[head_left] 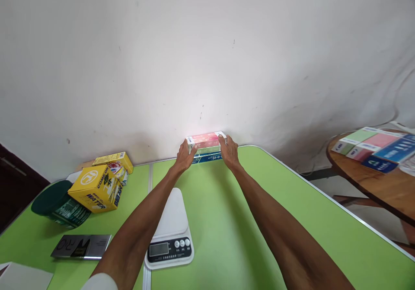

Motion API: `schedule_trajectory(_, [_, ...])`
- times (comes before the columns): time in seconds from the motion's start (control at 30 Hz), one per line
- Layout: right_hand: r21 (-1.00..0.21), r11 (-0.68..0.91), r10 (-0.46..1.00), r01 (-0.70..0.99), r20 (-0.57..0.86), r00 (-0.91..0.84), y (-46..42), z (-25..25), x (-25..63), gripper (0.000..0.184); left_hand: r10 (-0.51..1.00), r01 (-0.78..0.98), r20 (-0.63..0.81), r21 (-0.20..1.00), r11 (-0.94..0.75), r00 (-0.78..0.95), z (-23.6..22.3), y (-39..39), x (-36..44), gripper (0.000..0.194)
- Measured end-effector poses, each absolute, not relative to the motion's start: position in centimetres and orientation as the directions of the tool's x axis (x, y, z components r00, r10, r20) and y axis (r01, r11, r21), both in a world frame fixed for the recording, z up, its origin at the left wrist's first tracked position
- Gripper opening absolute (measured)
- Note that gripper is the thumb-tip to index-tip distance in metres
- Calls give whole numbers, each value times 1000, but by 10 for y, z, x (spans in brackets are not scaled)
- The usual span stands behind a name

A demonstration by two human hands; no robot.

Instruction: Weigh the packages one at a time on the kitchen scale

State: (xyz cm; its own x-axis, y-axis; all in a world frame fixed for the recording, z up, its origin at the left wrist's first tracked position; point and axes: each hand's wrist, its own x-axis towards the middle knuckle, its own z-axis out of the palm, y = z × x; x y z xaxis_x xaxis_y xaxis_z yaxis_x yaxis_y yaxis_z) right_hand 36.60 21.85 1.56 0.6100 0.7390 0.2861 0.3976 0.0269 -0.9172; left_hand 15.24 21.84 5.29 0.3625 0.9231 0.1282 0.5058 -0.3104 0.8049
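Note:
At the far edge of the green table, against the wall, stands a short stack of flat cartons: a pink box (207, 140) on top, a green box (209, 150) under it and a blue box (207, 157) at the bottom. My left hand (186, 155) grips the stack's left end, thumb on the front. On the right end my right hand (229, 151) holds the pink box, thumb near its top front edge. Both hands' outer fingers are partly hidden. Nearer to me, partly beneath my left forearm, lies a white kitchen scale (171, 221) with a dark display.
On the left stand a yellow box (92, 188), a dark green tub (61, 203), more yellow cartons (113, 158) and a flat silver box (81, 246). A white box (24, 277) sits at the lower left corner. Right of the table, a wooden table (363, 177) carries several coloured cartons (379, 145).

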Motion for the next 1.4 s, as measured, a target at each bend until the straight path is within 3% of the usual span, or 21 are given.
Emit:
schedule_trajectory(0.23, [-926,-31,746,377,229,625,203,38,359,104,927,496,65,829,-257,370,70,208,154,99])
schedule_trajectory(0.4, [-917,-5,721,398,273,637,156,58,327,115,953,457,75,865,-209,294,79,153,121,105])
schedule_trajectory(0.5, [-897,64,790,438,313,527,96,48,294,97,949,383,136,891,-243,284,70,85,70,95])
schedule_trajectory(0.6, [-918,94,902,386,242,358,27,32,258,74,983,398,134,901,-173,125,62,4,10,88])
schedule_trajectory(0.77, [-952,118,957,283,184,223,-47,24,186,59,968,468,238,866,-174,-81,52,-86,-68,82])
schedule_trajectory(0.93, [-984,124,988,127,111,-104,-75,21,86,63,822,607,372,794,-41,-432,25,-73,-124,82])
schedule_trajectory(1.03, [-979,100,980,180,67,-185,-72,3,33,81,792,598,341,801,38,-507,6,-47,-153,89])
schedule_trajectory(1.13, [-933,229,957,277,164,-240,-54,-20,-3,92,754,578,329,812,80,-568,-8,-29,-173,91])
schedule_trajectory(1.27, [-895,302,943,328,232,-237,-30,-44,-30,85,715,576,335,809,115,-613,-16,-21,-180,88])
schedule_trajectory(1.4, [-910,277,961,307,258,-101,-29,-52,-36,78,725,587,311,794,156,-614,-19,-27,-176,81])
